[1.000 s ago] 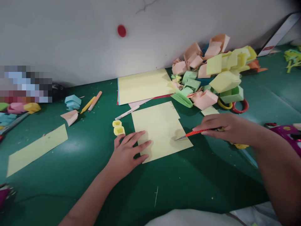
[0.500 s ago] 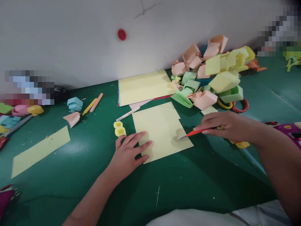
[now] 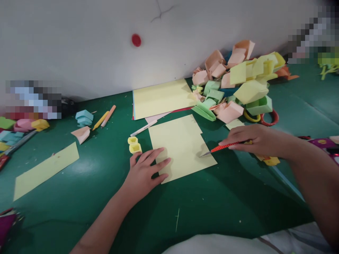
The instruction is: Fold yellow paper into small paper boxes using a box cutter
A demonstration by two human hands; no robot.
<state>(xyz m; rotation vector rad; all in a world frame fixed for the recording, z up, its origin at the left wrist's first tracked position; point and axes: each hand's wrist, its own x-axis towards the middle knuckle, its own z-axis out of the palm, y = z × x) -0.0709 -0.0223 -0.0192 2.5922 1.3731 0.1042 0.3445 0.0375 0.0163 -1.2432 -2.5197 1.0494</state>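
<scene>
A pale yellow sheet of paper [image 3: 180,148] lies on the green table, with a small step cut into its right edge. Spread flat, my left hand [image 3: 148,168] rests its fingers on the sheet's left side. My right hand [image 3: 246,139] grips a red-handled craft knife [image 3: 224,146] whose thin metal tip is over the right part of the paper; contact is hard to tell. Just behind my left fingertips stand two small yellow folded-paper cups [image 3: 134,144]. Beyond them a white pen [image 3: 143,128] lies near the sheet's far left corner.
A stack of coloured paper [image 3: 161,100] lies against the wall. A heap of folded paper pieces [image 3: 227,84] rises at the back right, beside red and yellow rings [image 3: 270,117]. On the left are a yellow-green strip [image 3: 47,169], two crayon-like sticks [image 3: 104,118] and a blue folded piece [image 3: 84,117].
The knife tip has shifted slightly to the right over the sheet. My left hand stays on the paper; the whole view has moved a little.
</scene>
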